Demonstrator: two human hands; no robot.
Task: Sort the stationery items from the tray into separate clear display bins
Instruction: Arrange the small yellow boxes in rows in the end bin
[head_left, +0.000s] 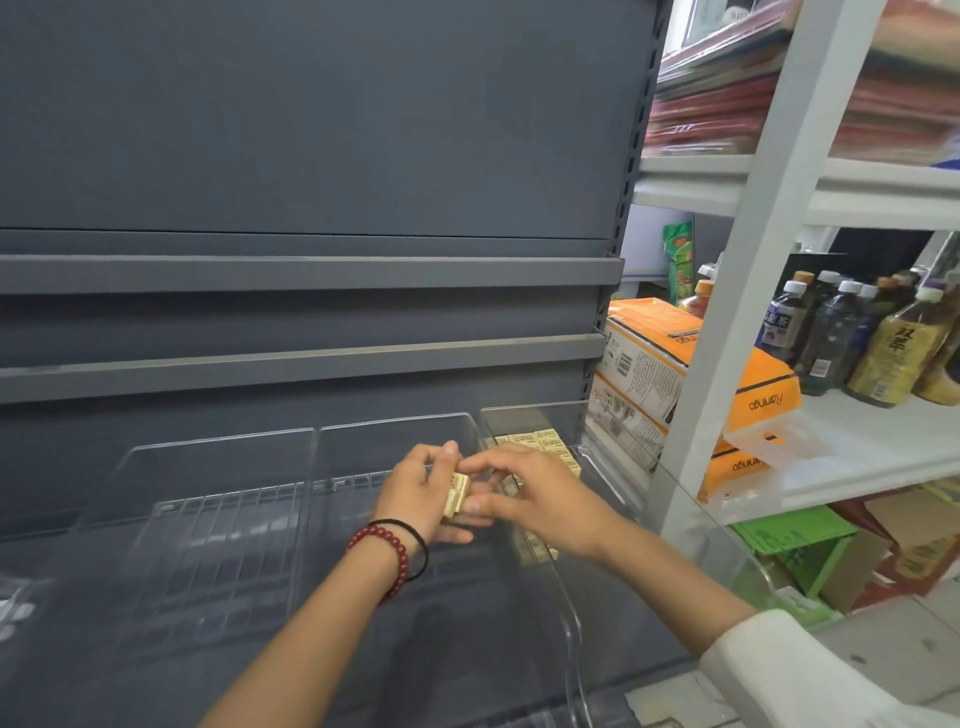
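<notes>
Just now, gripping a small yellow box (457, 494) with the left hand (421, 491), fingers curled round it. Pinching the same box from the opposite side with the right hand (543, 493), forefinger at the top and thumb lower down, though with the blur hard to say exactly which fingertips touch it. Held on edge between the two hands, just above the middle clear bin (363, 447).

Directly behind and beneath the right hand, a second clear bin (597, 467) with matching yellow boxes (545, 444) lying flat, packed side by side in rows. Off to the left of the left hand, a third clear bin (208, 519) with a ribbed floor.

Round the left wrist, a red bead bracelet (387, 545) and a thin black band (418, 545). On the right arm, a white sleeve (779, 670) ending well short of the wrist.

Beyond both hands, grey shelf ledges (311, 273). Further right of the right hand, white shelving (769, 197) with dark bottles (831, 332) and orange packs (675, 343).
</notes>
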